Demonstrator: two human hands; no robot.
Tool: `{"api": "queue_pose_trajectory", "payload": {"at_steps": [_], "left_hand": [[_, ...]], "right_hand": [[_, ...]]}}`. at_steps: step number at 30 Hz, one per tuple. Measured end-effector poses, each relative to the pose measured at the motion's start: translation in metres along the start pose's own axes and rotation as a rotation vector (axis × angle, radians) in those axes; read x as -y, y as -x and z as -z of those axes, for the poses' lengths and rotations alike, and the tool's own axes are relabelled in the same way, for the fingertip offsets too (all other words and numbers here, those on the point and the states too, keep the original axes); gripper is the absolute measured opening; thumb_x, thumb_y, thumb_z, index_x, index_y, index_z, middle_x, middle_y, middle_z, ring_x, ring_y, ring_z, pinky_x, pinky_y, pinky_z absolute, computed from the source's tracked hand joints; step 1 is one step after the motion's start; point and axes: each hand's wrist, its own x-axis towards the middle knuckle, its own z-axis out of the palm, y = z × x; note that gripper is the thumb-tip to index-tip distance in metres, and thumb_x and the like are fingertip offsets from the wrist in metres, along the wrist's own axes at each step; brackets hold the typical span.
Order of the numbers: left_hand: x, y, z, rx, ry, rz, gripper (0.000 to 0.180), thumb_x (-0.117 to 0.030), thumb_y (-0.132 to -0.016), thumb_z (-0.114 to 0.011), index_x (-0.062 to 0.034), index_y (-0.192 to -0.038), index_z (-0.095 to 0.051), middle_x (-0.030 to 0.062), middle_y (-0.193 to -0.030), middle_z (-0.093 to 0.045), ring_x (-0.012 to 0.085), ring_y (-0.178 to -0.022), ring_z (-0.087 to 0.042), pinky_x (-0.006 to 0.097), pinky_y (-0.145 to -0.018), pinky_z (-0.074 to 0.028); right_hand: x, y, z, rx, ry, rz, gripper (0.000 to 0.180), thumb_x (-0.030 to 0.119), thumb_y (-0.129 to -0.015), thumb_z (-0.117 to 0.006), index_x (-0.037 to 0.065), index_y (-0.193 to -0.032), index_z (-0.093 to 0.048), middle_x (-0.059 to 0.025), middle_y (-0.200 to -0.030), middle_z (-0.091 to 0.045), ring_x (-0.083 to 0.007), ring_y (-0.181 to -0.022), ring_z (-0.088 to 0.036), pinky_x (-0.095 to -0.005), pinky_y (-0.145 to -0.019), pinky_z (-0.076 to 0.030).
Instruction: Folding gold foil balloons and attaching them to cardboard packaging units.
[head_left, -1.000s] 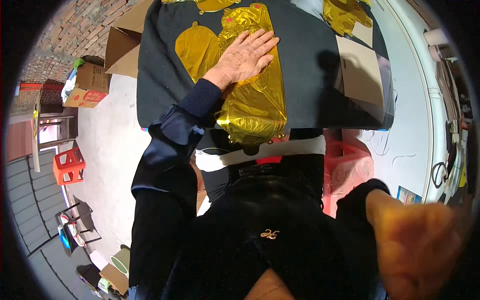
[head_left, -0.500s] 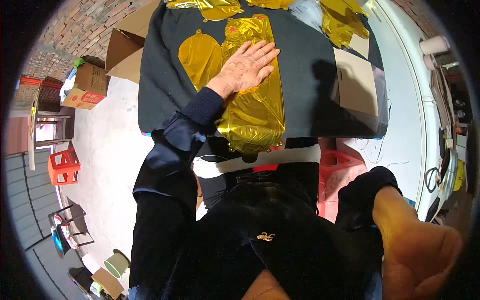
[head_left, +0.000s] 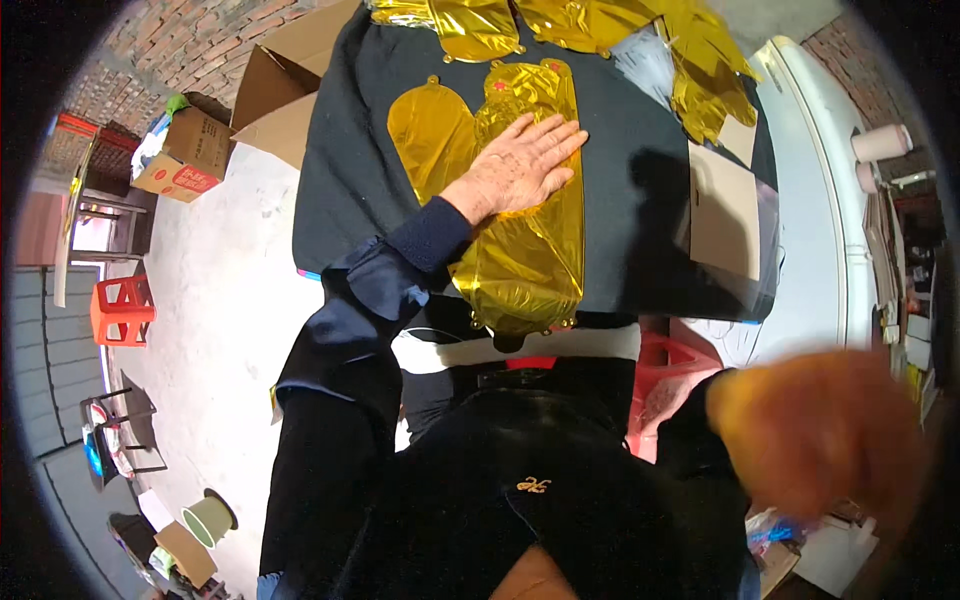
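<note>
My left hand [head_left: 525,168] lies flat, fingers extended, on a shiny gold foil balloon [head_left: 525,262] that is deflated and spread on the black-covered table [head_left: 350,200]. The balloon has small tabs at its near end, which reaches over the table's front edge, and red dots near its far end. Beside it on the left, a smooth rounded gold foil piece [head_left: 428,125] is partly covered by the creased foil or my arm. My right hand [head_left: 820,435], smeared by motion, is raised at the lower right, away from the table; its fingers cannot be made out.
More gold foil balloons [head_left: 480,30] lie along the far edge, with crumpled gold foil [head_left: 700,85] at the far right. A beige card [head_left: 725,215] and clear plastic sit on the right side. Cardboard boxes [head_left: 190,150] and a red stool [head_left: 123,312] stand to the left.
My right hand has moved upward in the picture and is now blurred. My left hand stays flat on the foil balloon, while the whole view has shifted slightly.
</note>
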Motion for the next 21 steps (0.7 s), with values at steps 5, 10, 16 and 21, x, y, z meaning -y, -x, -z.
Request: {"api": "queue_pose_trajectory", "payload": {"at_steps": [5, 10, 16, 21], "left_hand": [[0.007, 0.014, 0.007, 0.018, 0.040, 0.018, 0.061, -0.040, -0.108, -0.041, -0.0113, -0.161, -0.031, 0.0096, -0.161, -0.042, 0.0282, -0.151, -0.035, 0.049, -0.124, -0.023], [0.009, 0.016, 0.011, 0.074, 0.283, 0.126, 0.061, -0.037, -0.110, -0.036, -0.0097, -0.163, -0.024, 0.0141, -0.161, -0.041, 0.0287, -0.153, -0.031, 0.046, -0.127, -0.016], [0.012, 0.010, 0.021, 0.144, 0.500, 0.208, 0.063, -0.041, -0.111, -0.029, -0.0089, -0.164, -0.021, 0.0162, -0.165, -0.033, 0.0269, -0.155, -0.025, 0.043, -0.128, -0.010], [0.016, 0.010, 0.025, 0.161, 0.616, 0.236, 0.066, -0.046, -0.111, -0.026, -0.0070, -0.164, -0.020, 0.0157, -0.167, -0.030, 0.0259, -0.156, -0.022, 0.041, -0.128, -0.007]], "right_hand": [[-0.211, 0.048, -0.051, 0.492, 0.464, 0.041, 0.018, -0.006, -0.077, -0.065, 0.001, -0.094, -0.067, -0.0165, -0.098, -0.066, -0.0348, -0.094, -0.065, -0.0386, -0.086, -0.054], [-0.252, 0.079, -0.056, 0.679, 0.525, 0.091, 0.025, -0.005, -0.070, -0.067, 0.000, -0.094, -0.067, -0.0137, -0.098, -0.064, -0.0331, -0.098, -0.063, -0.0389, -0.088, -0.054], [-0.258, 0.077, -0.053, 0.717, 0.523, 0.156, 0.032, -0.002, -0.072, -0.069, -0.001, -0.104, -0.069, -0.0136, -0.107, -0.066, -0.0322, -0.106, -0.064, -0.0389, -0.092, -0.053], [-0.263, 0.081, -0.059, 0.837, 0.575, 0.232, 0.038, 0.009, -0.080, -0.069, 0.000, -0.117, -0.069, -0.0145, -0.118, -0.066, -0.0327, -0.117, -0.061, -0.0432, -0.099, -0.050]]}}
